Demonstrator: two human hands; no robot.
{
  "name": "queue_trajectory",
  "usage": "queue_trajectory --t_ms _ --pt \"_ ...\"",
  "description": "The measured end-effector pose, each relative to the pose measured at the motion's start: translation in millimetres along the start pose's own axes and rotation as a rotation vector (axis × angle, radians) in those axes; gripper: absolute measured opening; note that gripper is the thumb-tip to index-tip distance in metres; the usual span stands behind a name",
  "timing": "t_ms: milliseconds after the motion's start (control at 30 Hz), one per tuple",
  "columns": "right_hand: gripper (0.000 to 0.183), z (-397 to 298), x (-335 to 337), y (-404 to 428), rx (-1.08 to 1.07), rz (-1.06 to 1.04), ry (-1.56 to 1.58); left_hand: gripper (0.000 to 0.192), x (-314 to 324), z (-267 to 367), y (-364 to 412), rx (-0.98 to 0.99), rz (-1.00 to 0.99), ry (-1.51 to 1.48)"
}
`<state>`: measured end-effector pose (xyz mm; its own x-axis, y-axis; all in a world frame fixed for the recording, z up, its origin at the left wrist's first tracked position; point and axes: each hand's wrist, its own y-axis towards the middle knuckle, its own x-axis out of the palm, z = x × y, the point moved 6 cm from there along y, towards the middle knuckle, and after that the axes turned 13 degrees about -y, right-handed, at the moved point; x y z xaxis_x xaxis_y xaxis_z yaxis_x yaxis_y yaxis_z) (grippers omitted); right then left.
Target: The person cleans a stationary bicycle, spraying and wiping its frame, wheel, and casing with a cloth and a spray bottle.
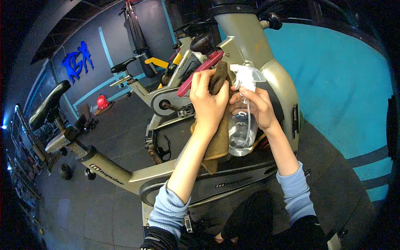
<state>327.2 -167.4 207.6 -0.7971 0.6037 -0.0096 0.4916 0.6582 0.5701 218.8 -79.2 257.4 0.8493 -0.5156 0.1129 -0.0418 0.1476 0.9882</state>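
My left hand (207,100) grips a brown cloth (215,147), which hangs down beside my wrist with a folded part sticking up between thumb and fingers. Just to its right, my right hand (261,104) holds a clear plastic spray bottle (240,134) by the neck, below its white trigger head (247,76). The bottle is upright, and a dip tube and some clear liquid show inside. Both hands are above the frame of a silver Impulse spin bike (156,172). Cloth and bottle are side by side; whether they touch I cannot tell.
The near bike's black saddle (50,104) is at the left, its thick front post (247,37) beyond my hands. A second spin bike (140,90) with a yellow part stands behind. A red bag (102,102) lies by the dark wall. At right is a blue wall (331,78).
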Motion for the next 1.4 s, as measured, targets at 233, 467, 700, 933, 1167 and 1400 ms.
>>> queue_trajectory --t_ms 233,467,700,933,1167,1400 --pt "0.044 -3 -4 -4 -0.052 0.009 0.065 0.03 -2 6 -6 0.016 -0.047 0.062" --pt "0.044 -2 -5 -5 -0.079 -0.042 0.182 0.031 -1 5 -13 0.057 -0.094 0.071" --pt "0.04 -1 -4 -2 -0.048 -0.022 0.137 0.032 0 1 -16 -0.011 -0.051 0.042" --pt "0.038 2 -4 0 -0.035 -0.036 0.121 0.033 0 2 -16 0.002 -0.063 0.023" --pt "0.055 -1 -5 -19 -0.135 -0.078 0.086 0.036 -2 13 -14 0.114 -0.071 0.059" --pt "0.09 108 -25 -176 -0.024 0.092 0.099 0.03 42 27 -23 0.563 -0.531 0.478"
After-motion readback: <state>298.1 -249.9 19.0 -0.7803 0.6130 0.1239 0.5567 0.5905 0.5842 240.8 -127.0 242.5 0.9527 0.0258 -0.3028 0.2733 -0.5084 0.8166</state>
